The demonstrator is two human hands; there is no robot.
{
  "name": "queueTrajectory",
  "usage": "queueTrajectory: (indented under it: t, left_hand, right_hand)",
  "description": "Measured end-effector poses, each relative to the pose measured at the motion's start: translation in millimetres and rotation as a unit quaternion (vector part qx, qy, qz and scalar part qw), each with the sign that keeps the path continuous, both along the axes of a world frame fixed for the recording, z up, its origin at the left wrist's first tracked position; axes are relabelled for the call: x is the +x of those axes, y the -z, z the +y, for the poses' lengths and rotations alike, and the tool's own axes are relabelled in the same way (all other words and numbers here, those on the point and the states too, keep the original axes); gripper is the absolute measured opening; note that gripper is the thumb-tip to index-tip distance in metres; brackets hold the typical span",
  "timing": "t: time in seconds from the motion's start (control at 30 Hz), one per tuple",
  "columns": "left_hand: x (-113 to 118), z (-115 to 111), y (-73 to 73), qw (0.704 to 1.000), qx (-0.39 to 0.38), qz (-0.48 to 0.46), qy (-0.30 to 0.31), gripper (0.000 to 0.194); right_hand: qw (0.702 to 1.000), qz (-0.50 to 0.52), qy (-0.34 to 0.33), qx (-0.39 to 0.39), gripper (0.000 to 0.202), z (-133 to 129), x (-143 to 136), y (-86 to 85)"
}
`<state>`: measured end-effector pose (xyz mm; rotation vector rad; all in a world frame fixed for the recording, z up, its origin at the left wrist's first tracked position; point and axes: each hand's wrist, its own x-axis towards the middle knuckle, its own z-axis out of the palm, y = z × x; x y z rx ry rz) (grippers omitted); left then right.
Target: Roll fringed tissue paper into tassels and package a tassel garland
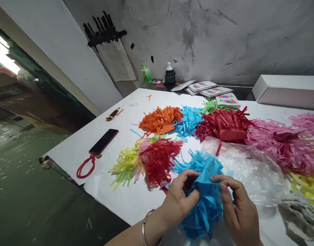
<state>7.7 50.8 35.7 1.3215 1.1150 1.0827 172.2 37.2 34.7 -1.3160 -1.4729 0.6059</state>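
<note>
A blue tissue-paper tassel (pixel 204 212) with fringed ends is in front of me, its uncut middle band folded upright. My left hand (pixel 182 196) pinches this band between thumb and fingers from the left. At its right edge, my right hand (pixel 239 205) has the index fingertip on the paper and the thumb close by, with the other fingers curled. Part of the fringe hangs below the hands and part spreads out behind them. Just left lies a red tassel (pixel 160 160) beside pink and yellow-green fringes (pixel 126 164).
Behind are orange (pixel 160 119), blue (pixel 189 121) and dark red tassels (pixel 223 124); pink ones (pixel 277 143) lie right. A clear plastic bag (pixel 251 171) and grey cloth (pixel 300 215) are near my right hand. A phone (pixel 104 141), cutter (pixel 113 114) and white box (pixel 287 90) share the table.
</note>
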Motion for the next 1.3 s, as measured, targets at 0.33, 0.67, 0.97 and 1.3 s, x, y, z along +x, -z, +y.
queueTrajectory:
  t: [0.33,0.67,0.97,1.3]
  left_hand:
    - [-2,1,-5.4,0.996,0.063,0.052,0.039,0.025]
    - [-5,0,-3.2,0.994,0.076,0.072,0.04,0.019]
    - [-2,-2,0.1,0.976,0.155,0.148,0.043,0.034]
    - [-3,-11,4.4,0.858,0.405,0.313,-0.043,0.055]
  right_hand:
    - [0.998,-0.033,0.036,0.034,0.009,3,9,0.2]
    - [0.983,-0.1,-0.11,0.104,0.04,7,24,4.8]
    - [0.934,-0.241,-0.123,0.233,0.046,16,25,-5.5]
    - [0.981,-0.165,-0.054,0.081,0.018,8,19,6.5]
